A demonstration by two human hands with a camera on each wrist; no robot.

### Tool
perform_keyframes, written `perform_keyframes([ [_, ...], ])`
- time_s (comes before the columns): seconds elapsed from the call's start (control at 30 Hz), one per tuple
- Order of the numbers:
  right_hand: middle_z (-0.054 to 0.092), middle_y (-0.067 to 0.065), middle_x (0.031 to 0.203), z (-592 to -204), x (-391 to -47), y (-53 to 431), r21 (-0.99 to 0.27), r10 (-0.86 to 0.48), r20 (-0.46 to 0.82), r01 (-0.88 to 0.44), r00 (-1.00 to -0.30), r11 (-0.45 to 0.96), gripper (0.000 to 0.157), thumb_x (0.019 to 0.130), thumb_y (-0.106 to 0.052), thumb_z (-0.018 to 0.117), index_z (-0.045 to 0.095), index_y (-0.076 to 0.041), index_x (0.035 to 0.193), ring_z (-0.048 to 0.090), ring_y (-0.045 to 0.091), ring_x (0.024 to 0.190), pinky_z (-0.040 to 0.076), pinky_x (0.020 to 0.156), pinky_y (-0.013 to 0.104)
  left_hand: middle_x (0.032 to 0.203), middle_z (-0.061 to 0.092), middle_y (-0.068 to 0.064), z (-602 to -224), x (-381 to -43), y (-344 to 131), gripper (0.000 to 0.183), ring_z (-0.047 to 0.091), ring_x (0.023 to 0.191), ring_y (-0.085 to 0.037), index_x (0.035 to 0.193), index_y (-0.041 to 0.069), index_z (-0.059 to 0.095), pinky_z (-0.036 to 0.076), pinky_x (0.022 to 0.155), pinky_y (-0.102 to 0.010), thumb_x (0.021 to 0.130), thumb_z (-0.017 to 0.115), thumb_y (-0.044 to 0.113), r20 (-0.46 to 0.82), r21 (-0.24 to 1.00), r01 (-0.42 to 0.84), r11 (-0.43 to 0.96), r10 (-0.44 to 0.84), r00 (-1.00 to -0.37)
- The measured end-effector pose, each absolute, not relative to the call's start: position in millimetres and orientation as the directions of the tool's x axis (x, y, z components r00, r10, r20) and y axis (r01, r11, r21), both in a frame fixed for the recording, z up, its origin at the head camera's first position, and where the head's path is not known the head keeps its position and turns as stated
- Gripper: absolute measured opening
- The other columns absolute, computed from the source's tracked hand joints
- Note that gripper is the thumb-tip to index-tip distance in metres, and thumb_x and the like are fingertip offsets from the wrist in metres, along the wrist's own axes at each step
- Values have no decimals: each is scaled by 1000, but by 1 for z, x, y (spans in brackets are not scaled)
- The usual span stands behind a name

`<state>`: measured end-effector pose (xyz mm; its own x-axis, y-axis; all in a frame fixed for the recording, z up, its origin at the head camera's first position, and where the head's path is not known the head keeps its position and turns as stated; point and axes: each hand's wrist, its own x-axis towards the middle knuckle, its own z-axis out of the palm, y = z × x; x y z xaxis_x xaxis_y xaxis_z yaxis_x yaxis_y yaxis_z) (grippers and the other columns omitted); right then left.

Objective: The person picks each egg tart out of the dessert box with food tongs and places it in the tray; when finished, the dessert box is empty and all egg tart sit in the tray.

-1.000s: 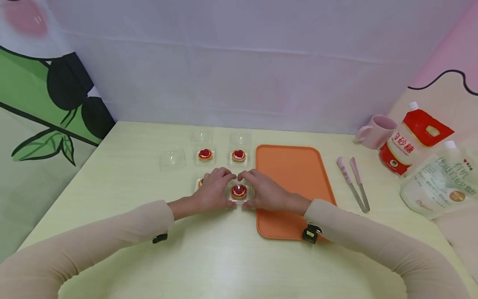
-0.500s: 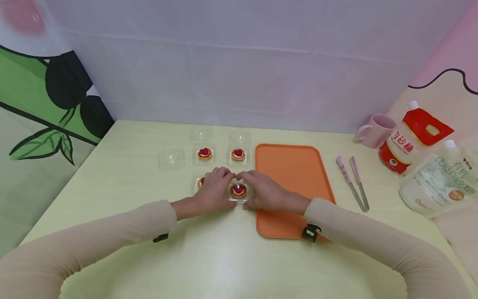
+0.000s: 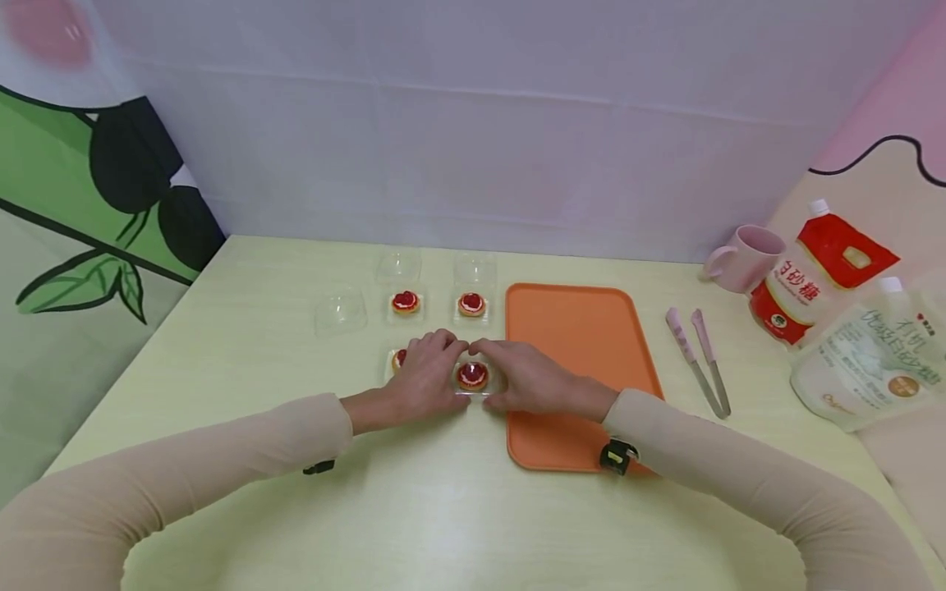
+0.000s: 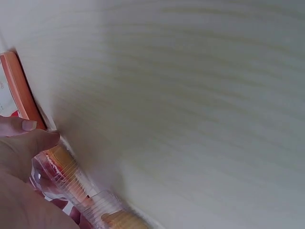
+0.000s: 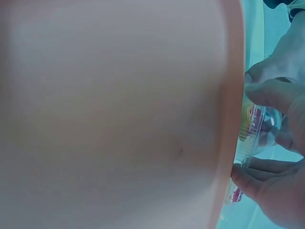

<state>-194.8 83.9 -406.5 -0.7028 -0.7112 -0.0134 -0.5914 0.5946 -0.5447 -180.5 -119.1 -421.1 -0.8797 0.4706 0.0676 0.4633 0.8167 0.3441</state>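
Observation:
Both hands hold a clear plastic pastry box point(image 3: 473, 392) from its two sides. Its domed lid sits over a red fruit tart point(image 3: 472, 377). My left hand point(image 3: 429, 373) curls round the left side, thumb at the near edge and fingers at the far edge. On the opposite side my right hand point(image 3: 534, 377) grips in the same way, beside the orange tray. In the left wrist view the ribbed wall of the box point(image 4: 66, 167) shows beneath the thumb. A second boxed tart point(image 3: 399, 360) is partly hidden behind my left hand.
Farther back, two tarts point(image 3: 405, 302) point(image 3: 471, 304) sit in boxes with lids folded open. Left of them stands a clear box point(image 3: 341, 312) without a tart. The orange tray point(image 3: 584, 328) lies to the right, then two pink-handled knives point(image 3: 697, 361), a pink mug point(image 3: 746, 258) and sugar bags point(image 3: 805, 279).
The hands stay around the box, with only tiny shifts of the fingers. The head view has tilted very slightly. Nothing else has moved.

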Motion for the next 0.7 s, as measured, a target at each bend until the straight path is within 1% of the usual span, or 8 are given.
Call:
perform_keyframes([
  [0.13,66,3,124,-407,-198,85,-539,-718,-9,-602,-696,589,70,79,-19,84,50,-13,139,62,16,98,52,79,29,121,56,-14,-420,-181,-120,67,53,114,-31,127,2,60,37,93,-46,71,88,27,71,349,465,813,472,-879],
  [0.27,69,1,111,-408,-201,87,-539,-730,10,-619,-683,572,68,79,-21,84,50,-14,138,56,14,78,47,68,27,120,57,-14,-421,-182,-121,65,52,114,-31,125,2,61,37,91,-46,70,88,26,91,362,476,802,477,-874],
  [0.33,70,0,104,-408,-202,88,-539,-735,13,-624,-677,565,66,79,-22,84,51,-14,136,53,14,72,45,66,27,119,57,-14,-422,-183,-122,65,53,113,-31,125,2,61,37,91,-46,70,87,26,101,366,482,796,482,-871],
  [0.37,70,0,103,-408,-203,89,-542,-737,12,-623,-676,563,66,79,-23,84,51,-14,136,53,15,72,45,67,28,119,57,-13,-423,-183,-122,64,53,113,-31,124,2,62,37,91,-45,70,87,26,105,367,485,794,483,-869],
  [0.4,70,1,103,-407,-203,89,-546,-739,7,-622,-674,561,65,80,-24,84,51,-14,136,54,15,74,45,68,28,119,57,-13,-424,-184,-123,65,53,113,-31,124,3,62,36,91,-45,70,87,26,107,366,487,793,484,-869],
  [0.53,70,4,113,-405,-207,90,-568,-743,-18,-605,-670,559,64,80,-25,85,53,-13,134,64,20,95,51,83,33,120,56,-13,-425,-185,-123,66,52,114,-31,126,3,61,36,91,-45,70,87,26,100,374,483,792,483,-870],
  [0.63,68,6,122,-402,-210,89,-583,-743,-44,-587,-668,562,63,79,-24,86,54,-13,133,64,24,110,52,92,37,122,55,-13,-425,-186,-124,67,51,116,-30,128,4,60,35,91,-44,71,87,26,88,375,479,793,485,-870],
  [0.7,67,8,124,-401,-212,90,-589,-747,-57,-582,-662,561,63,80,-24,86,54,-12,133,63,25,113,52,94,39,123,55,-13,-426,-186,-124,67,52,116,-30,128,5,59,35,90,-43,71,87,27,85,371,481,794,487,-869],
])
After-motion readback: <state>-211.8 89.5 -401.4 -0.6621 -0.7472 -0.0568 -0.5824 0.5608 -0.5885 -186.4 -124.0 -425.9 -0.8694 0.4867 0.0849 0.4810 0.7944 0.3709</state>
